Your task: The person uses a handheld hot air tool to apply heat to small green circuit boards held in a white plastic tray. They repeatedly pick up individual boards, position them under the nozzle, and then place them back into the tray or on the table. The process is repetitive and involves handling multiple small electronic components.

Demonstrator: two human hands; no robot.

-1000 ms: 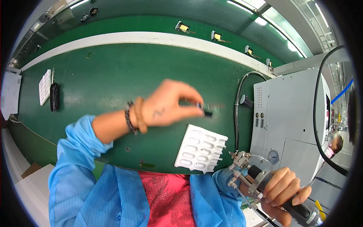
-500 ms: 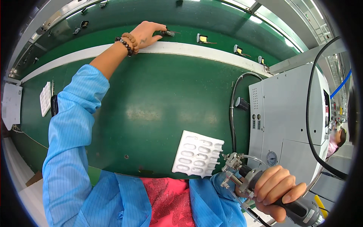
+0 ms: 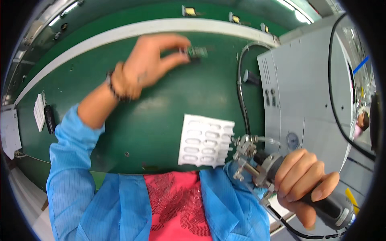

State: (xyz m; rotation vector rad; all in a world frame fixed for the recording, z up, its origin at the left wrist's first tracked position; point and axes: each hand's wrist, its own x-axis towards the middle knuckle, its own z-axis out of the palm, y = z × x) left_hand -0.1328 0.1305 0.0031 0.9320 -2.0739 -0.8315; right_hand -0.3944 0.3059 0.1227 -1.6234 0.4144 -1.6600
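Note:
My left hand (image 3: 155, 60) pinches a small green circuit board assembly (image 3: 197, 52) between thumb and fingers, above the green worktop. Motion blurs its details. At the lower right, my right hand (image 3: 305, 180) is wrapped round the dark grip of what looks like an electric screwdriver (image 3: 273, 166). Metal fittings (image 3: 246, 149) and clear tubes sit at its front end, pointing toward the worktop. Beside those fittings lies a white moulded tray (image 3: 206, 140) with rows of oval hollows.
A large grey machine (image 3: 295, 88) with a gauge stands at the right. A black cable (image 3: 242, 92) curves along its near side, beside a dark cylinder (image 3: 251, 77). Small parts (image 3: 234, 18) sit on the green strip beyond the white rail (image 3: 225, 26). Another white tray (image 3: 39, 112) lies far left.
My left hand has lifted the small board assembly off the green strip and brought it nearer, over the white rail. My right hand still grips the screwdriver. The whole view has shifted.

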